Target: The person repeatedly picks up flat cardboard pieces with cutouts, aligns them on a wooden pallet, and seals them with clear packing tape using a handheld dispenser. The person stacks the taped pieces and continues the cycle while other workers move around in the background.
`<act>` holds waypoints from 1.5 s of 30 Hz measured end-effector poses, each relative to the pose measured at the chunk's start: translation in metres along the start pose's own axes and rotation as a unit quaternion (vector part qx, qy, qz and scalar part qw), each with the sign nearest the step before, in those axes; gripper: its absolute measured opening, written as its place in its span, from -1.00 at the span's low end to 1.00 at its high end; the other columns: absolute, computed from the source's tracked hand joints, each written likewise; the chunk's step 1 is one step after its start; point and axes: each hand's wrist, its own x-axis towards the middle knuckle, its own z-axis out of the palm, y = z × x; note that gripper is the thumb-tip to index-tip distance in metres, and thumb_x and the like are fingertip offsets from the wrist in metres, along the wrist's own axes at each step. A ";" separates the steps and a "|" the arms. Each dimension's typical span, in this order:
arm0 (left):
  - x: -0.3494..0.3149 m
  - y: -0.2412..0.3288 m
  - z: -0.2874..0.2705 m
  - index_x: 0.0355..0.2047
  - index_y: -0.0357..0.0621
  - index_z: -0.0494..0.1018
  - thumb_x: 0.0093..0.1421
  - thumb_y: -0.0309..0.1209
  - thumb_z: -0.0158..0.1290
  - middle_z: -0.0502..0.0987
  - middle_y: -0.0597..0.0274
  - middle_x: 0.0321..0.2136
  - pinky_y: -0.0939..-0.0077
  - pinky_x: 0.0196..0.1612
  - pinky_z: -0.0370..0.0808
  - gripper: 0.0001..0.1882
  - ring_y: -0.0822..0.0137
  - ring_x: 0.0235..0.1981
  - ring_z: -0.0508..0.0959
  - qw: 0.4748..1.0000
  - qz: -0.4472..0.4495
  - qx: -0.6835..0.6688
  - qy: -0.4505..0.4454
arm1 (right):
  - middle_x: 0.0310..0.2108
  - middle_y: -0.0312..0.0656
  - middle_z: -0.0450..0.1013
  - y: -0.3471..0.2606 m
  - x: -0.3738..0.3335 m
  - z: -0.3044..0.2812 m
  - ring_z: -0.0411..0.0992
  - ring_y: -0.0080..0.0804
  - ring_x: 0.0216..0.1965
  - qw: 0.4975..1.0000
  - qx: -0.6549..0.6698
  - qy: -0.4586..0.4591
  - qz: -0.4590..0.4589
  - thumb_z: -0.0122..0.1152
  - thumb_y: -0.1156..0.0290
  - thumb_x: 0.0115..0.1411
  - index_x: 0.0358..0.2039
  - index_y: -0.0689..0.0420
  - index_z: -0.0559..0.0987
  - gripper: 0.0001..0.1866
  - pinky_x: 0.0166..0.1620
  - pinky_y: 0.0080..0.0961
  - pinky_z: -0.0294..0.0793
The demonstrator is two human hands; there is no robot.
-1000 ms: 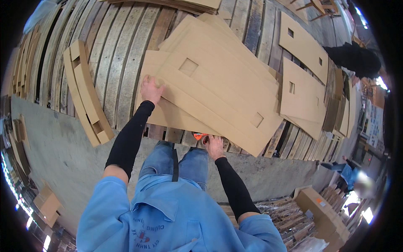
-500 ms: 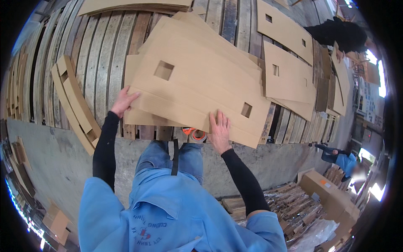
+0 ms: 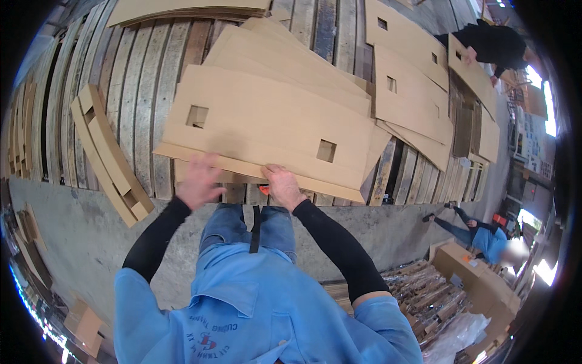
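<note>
Cardboard sheet [image 3: 260, 124] on slatted worktop [image 3: 142, 91], near flap [image 3: 242, 166] angled up. Right hand [image 3: 282, 185]: narrow grip on flap. Left hand [image 3: 200, 183]: fingers spread wide, blurred; contact unclear. From sheet: orange item [image 3: 264, 190] 6 o'clock, crowding right hand; cardboard strip [image 3: 112, 155] 9; stack [image 3: 188, 8] 11; cut-out sheets [image 3: 412, 100], co-worker [image 3: 497, 45] 2.

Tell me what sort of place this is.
Probably a packing workshop or warehouse: flat brown cardboard sheets with square cut-outs lie on a long slatted wooden platform above a grey concrete floor, with a large brown cardboard box nearby.
</note>
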 end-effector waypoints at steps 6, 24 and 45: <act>0.059 0.007 0.061 -0.13 -0.11 0.51 -0.02 -0.21 0.40 0.55 -0.10 0.02 0.05 0.23 0.45 -0.51 -0.06 0.15 0.53 0.992 0.025 -0.017 -0.126 | -0.21 -0.01 0.64 0.037 0.007 -0.021 0.57 0.11 -0.13 0.981 -0.032 -0.179 0.063 0.31 0.42 -0.05 -0.11 0.12 0.70 -0.59 -0.06 -0.06 0.56; 0.103 0.002 0.054 -0.04 -0.02 0.62 0.09 -0.07 0.33 0.67 -0.08 -0.34 -0.01 -0.14 0.58 -0.52 -0.10 -0.23 0.67 0.960 0.005 -0.145 -0.241 | 0.26 0.02 0.31 0.104 0.122 -0.077 0.33 0.00 0.27 0.981 -0.192 0.017 0.025 0.61 0.19 -0.15 0.36 -0.01 0.34 0.02 0.25 0.09 0.35; 0.104 -0.006 0.093 -0.47 0.02 0.50 0.05 -0.04 0.34 0.44 0.12 0.20 -0.22 0.42 0.07 -0.65 0.01 0.23 0.38 0.979 0.053 -0.030 0.193 | -0.18 -0.12 0.51 0.094 0.098 -0.053 0.51 -0.07 -0.11 0.972 -0.210 0.105 -0.003 0.24 0.52 -0.02 -0.23 0.08 0.57 -0.72 -0.03 -0.11 0.44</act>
